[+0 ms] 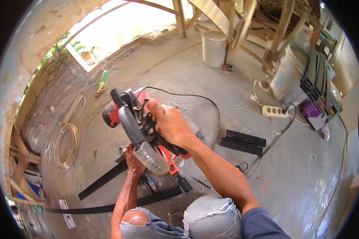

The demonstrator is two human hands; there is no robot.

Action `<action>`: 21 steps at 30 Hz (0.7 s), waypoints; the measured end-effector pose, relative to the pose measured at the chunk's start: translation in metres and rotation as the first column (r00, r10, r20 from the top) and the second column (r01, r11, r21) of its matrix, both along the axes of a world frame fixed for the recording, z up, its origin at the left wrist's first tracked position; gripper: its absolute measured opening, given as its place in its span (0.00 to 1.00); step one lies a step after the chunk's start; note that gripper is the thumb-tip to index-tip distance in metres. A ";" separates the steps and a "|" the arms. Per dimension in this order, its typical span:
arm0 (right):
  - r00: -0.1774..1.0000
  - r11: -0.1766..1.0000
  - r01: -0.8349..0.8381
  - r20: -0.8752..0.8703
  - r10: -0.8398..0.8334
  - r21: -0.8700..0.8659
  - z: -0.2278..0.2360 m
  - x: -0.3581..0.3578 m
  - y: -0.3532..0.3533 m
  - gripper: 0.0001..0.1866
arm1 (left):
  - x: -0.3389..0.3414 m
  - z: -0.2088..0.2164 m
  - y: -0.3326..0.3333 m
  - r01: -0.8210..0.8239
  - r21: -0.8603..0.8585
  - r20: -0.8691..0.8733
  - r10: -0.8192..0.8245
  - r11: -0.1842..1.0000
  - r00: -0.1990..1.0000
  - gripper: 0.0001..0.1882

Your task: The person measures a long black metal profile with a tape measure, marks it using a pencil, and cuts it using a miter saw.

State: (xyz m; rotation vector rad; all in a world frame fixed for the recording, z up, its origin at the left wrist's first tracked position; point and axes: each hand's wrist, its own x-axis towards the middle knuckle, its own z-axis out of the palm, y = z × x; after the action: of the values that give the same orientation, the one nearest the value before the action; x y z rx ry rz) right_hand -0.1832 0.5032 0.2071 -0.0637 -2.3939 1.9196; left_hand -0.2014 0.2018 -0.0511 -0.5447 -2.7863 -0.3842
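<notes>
A red and black miter saw (131, 124) stands on the floor in front of me, with a clear plastic blade guard (151, 160) facing me. My right hand (169, 124) is wrapped round the handle at the top of the saw. Below and left of the guard, my left hand (135, 161) rests against a black bar (103, 181), its fingers bent over the bar's end by the saw's base. The guard hides part of that hand. Another long black bar (119, 207) lies nearer my knees. A red-orange tool (172, 165) sits beside the guard, its kind unclear.
Two short black pieces (243, 141) lie to the right, near a white power strip (274, 111). The saw's cable (205, 97) loops across the floor. A coil of cable (68, 145) lies at left. Buckets (214, 49) and stacked black profiles (319, 79) stand farther off.
</notes>
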 end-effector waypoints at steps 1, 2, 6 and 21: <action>1.000 1.000 0.024 0.002 -0.024 -0.020 0.000 0.000 -0.001 0.41 | -0.005 -0.004 -0.003 -0.011 0.165 0.088 -0.004 0.986 0.996 0.21; 1.000 1.000 0.023 0.009 -0.024 0.018 -0.008 0.000 0.010 0.41 | 0.006 0.016 0.030 0.041 -0.126 -0.076 -0.051 0.991 0.996 0.20; 0.996 0.998 -0.042 0.073 0.045 -0.045 0.003 0.007 0.005 0.44 | 0.022 0.058 0.042 -0.048 -0.145 -0.008 0.048 0.988 0.999 0.19; 0.997 0.983 -0.005 0.069 0.018 -0.183 0.013 0.013 0.004 0.40 | 0.030 0.071 0.048 -0.075 -0.089 0.100 0.084 0.993 0.992 0.13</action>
State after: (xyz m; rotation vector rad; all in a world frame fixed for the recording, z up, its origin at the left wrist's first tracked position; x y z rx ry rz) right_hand -0.1702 0.5076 0.2201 -0.1301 -2.2562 2.1729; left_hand -0.1718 0.2502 0.0203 -0.4429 -2.9244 -0.2846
